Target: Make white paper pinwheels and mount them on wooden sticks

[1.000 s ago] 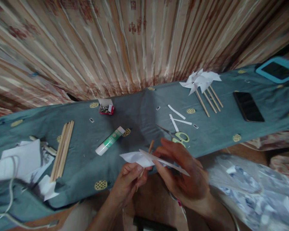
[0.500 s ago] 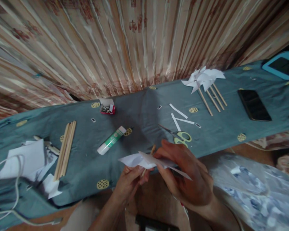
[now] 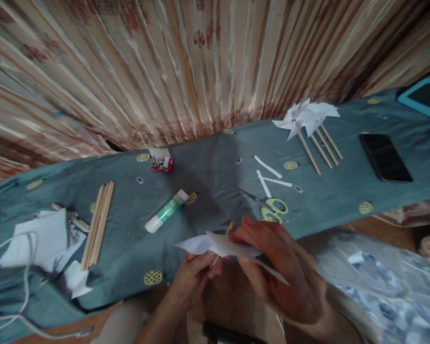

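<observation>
Both hands — left hand (image 3: pixel 195 277), right hand (image 3: pixel 283 267) — grip folded paper (image 3: pixel 218 244) on a stick (image 3: pixel 225 236)

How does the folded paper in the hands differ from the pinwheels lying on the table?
The folded paper is held up by the left hand and right hand; the pinwheels lie on the cloth. The folded paper shows one stick; the pinwheels have several. Both are white paper on wooden sticks.
</observation>
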A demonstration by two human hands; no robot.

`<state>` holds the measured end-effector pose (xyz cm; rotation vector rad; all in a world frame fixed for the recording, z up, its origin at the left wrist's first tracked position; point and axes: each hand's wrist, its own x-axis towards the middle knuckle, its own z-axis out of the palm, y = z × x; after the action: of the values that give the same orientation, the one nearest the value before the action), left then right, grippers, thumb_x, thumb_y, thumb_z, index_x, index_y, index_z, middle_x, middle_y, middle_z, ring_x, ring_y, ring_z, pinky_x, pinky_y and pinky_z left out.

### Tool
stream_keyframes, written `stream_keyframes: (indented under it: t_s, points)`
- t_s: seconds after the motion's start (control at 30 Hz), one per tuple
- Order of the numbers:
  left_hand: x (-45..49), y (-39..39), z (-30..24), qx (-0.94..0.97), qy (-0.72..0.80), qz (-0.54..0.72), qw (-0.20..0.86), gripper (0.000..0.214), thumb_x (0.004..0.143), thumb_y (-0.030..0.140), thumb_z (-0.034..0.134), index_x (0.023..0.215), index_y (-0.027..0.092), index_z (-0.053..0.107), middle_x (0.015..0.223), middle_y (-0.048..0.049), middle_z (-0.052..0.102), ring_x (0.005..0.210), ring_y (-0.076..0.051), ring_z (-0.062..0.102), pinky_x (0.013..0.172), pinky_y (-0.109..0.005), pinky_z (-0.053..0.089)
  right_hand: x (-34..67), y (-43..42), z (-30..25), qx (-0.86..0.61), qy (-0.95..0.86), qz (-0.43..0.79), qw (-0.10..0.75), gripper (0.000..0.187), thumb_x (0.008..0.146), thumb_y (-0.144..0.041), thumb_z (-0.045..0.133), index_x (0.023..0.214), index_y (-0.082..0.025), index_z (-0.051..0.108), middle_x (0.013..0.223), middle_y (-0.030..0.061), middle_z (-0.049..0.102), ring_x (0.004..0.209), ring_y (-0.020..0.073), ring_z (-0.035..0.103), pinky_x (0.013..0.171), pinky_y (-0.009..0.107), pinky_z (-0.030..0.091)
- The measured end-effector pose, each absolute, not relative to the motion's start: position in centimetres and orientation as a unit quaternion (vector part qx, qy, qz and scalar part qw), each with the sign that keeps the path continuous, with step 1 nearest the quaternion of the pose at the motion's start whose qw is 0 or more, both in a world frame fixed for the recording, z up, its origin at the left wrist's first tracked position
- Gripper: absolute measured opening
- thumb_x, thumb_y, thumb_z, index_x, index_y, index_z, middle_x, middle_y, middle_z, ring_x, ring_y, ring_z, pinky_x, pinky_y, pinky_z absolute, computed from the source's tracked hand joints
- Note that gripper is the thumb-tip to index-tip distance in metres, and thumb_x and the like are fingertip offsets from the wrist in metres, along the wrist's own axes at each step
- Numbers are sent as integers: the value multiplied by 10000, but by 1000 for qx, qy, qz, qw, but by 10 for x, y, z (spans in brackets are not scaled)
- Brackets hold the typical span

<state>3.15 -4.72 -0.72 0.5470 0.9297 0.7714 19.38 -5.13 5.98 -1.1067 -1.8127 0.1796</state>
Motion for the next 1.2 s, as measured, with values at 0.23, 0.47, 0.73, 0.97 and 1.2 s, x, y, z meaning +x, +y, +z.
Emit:
stream_keyframes:
  t_s: [0.23,0.47,0.73,0.97,1.2]
  points:
    - [31,-50,-14,255,425,362,789,470,688,483,751,477,172,467,461,32,427,464,-78,334,523,-262,225,194,-49,64,-454,-744,64,486,594,866,-13,611,1433,-94,453,958,81,746,920,160,680,820,262,597]
    - [30,-51,-18,256,429,361,787,491,690,508,754,471,174,469,463,32,432,465,-81,354,546,-265,260,195,-48,65,-456,-745,52,484,575,843,-4,616,1396,-89,482,935,73,747,885,156,683,817,240,593]
    - [29,-49,-18,259,436,354,786,562,632,617,788,463,169,494,448,30,425,466,-86,366,550,-264,280,200,-50,64,-499,-715,145,468,602,866,-43,575,1431,-205,448,958,22,750,886,146,719,832,233,605]
    - [32,-45,-14,261,431,365,783,540,632,622,811,473,143,622,437,16,468,441,-69,353,528,-247,260,191,-49,56,-559,-537,322,544,492,823,-154,708,1277,-296,583,926,-14,763,790,150,737,689,257,622]
    - [31,-42,-11,278,441,352,778,444,659,607,812,707,166,795,402,59,381,408,-44,274,470,-220,170,193,-31,46,-507,-311,546,590,416,685,-256,856,1067,-268,692,864,-11,784,765,162,747,718,264,609]
